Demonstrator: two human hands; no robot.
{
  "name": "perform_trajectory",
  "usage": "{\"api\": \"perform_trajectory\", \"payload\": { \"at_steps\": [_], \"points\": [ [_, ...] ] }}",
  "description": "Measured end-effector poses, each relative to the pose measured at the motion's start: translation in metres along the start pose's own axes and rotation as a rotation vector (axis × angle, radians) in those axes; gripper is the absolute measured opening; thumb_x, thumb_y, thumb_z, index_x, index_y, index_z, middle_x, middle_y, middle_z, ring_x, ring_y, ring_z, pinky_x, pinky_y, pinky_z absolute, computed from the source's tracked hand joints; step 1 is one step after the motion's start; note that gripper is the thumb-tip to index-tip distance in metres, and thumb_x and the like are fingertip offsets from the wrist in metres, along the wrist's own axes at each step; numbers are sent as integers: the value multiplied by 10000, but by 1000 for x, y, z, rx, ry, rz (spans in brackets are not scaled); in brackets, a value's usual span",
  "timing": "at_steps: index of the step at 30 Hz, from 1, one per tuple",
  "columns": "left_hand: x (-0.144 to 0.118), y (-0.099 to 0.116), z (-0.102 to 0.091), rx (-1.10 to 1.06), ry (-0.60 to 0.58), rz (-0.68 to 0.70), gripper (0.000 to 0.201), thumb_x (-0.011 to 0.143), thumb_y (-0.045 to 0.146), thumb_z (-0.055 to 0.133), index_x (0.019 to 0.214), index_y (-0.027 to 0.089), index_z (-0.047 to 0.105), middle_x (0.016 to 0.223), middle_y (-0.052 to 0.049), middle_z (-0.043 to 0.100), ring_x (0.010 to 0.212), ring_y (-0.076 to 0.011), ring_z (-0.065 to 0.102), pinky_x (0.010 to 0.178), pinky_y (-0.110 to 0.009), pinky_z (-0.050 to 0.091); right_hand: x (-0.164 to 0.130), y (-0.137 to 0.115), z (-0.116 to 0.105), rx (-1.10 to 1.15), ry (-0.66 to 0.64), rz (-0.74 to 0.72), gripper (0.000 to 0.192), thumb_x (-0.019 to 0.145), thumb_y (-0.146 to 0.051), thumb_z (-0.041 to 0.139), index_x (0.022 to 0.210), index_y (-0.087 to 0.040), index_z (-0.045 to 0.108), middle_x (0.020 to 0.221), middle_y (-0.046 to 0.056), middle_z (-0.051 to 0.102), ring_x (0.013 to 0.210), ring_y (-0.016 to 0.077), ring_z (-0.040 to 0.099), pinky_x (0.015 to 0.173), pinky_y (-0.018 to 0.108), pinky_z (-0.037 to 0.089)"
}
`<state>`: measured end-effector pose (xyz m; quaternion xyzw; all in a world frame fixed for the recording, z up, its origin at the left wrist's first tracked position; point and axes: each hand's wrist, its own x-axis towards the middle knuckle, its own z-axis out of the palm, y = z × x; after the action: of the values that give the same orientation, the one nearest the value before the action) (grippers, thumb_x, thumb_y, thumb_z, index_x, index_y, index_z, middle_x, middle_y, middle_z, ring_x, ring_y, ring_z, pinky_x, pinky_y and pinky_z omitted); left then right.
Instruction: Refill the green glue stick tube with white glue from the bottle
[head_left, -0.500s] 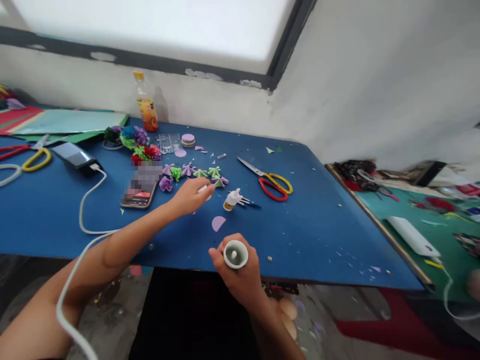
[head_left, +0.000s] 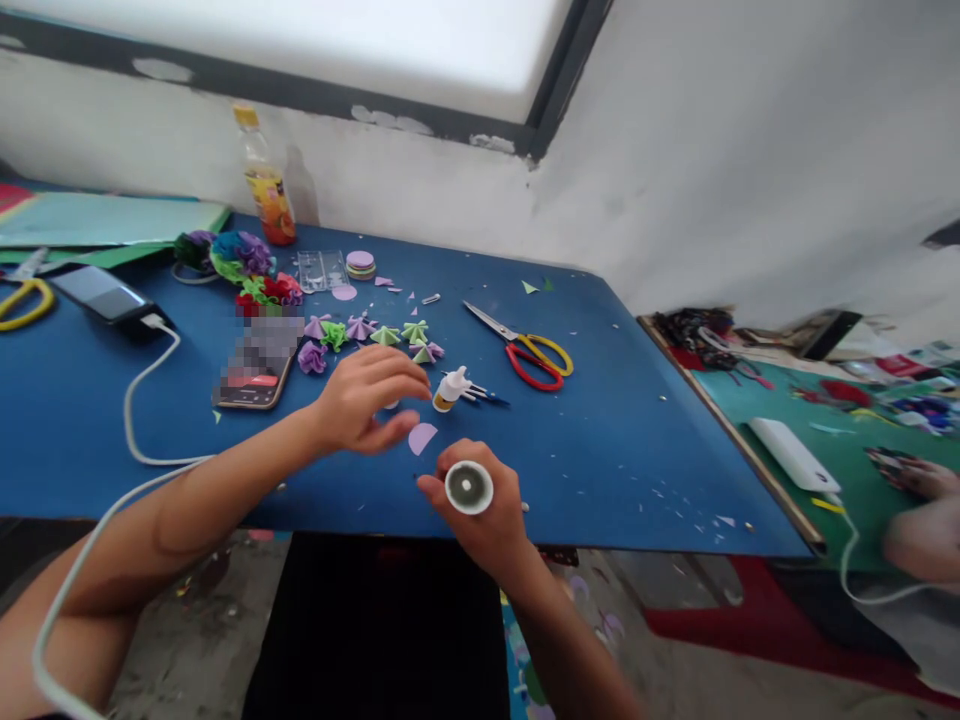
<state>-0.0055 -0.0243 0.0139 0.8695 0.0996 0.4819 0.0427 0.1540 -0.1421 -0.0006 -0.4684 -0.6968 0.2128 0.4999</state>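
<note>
**White cup above the near edge of a blue table**

The right hand is closed around the cup, whose round mouth faces up. The left hand is unclenched, thumb parted from the fingers, beside a small bottle. Purple paper lies between the hands. Scissors rest farther right; paper flowers sit at far left.

Obstacle beside left fingers: bottle
</note>
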Motion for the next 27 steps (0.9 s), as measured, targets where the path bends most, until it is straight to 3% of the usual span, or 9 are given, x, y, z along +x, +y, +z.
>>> {"api": "perform_trajectory", "payload": {
  "at_steps": [2,4,7,11,14,20,23,27],
  "points": [
    [5,14,-2,-126,6,136,400,853,520,466,894,150,613,845,-85,690,792,-191,638,719,-330,508,5,3,-1,-89,-49,-36,176,798,-340,624,821,-197,526,696,-3,581,603,130,544,587,254,454],
    [7,24,0,-180,-44,164,415,781,530,571,907,137,610,866,-97,698,811,-202,651,720,-331,523,10,5,-2,-254,-115,-83,256,815,-430,574,825,-175,553,736,52,624,655,176,580,616,300,476],
    [6,26,1,-216,3,107,304,726,417,668,852,147,606,813,-77,700,731,-178,658,666,-297,536,19,7,-8,-477,-287,-121,337,818,-465,550,918,-145,579,852,109,654,792,231,609,707,354,500],
    [2,11,-6,-244,224,-92,182,773,322,605,842,154,603,769,-70,675,698,-168,651,615,-273,537,29,12,-24,-825,-520,-106,568,807,-326,613,1311,-146,423,993,115,635,890,247,593,747,362,508],
    [-1,-3,-10,-134,262,-244,142,811,295,546,838,164,594,740,-54,660,651,-159,633,591,-271,518,30,21,-33,-1128,-526,-114,636,844,-141,509,1432,-233,282,897,87,638,774,222,594,658,320,496],
    [-9,-15,-1,91,68,-390,257,803,395,549,716,154,567,581,2,575,505,-109,520,480,-218,393,38,41,-32,-1323,-555,-264,645,855,-18,382,1430,-296,291,1233,156,578,961,242,617,682,315,500],
    [-10,-15,4,108,-22,-464,287,801,418,536,704,149,559,581,5,563,503,-104,503,488,-213,374,46,53,-30,-1323,-536,-382,571,869,-32,403,1388,-268,384,1156,142,622,970,239,616,686,306,491],
    [-11,-13,8,95,-89,-527,265,786,410,543,722,154,564,601,3,578,521,-113,518,507,-217,388,59,67,-40,-1262,-366,-639,417,892,-68,450,1243,-271,546,890,73,671,712,158,613,600,255,437]
  ]
}}
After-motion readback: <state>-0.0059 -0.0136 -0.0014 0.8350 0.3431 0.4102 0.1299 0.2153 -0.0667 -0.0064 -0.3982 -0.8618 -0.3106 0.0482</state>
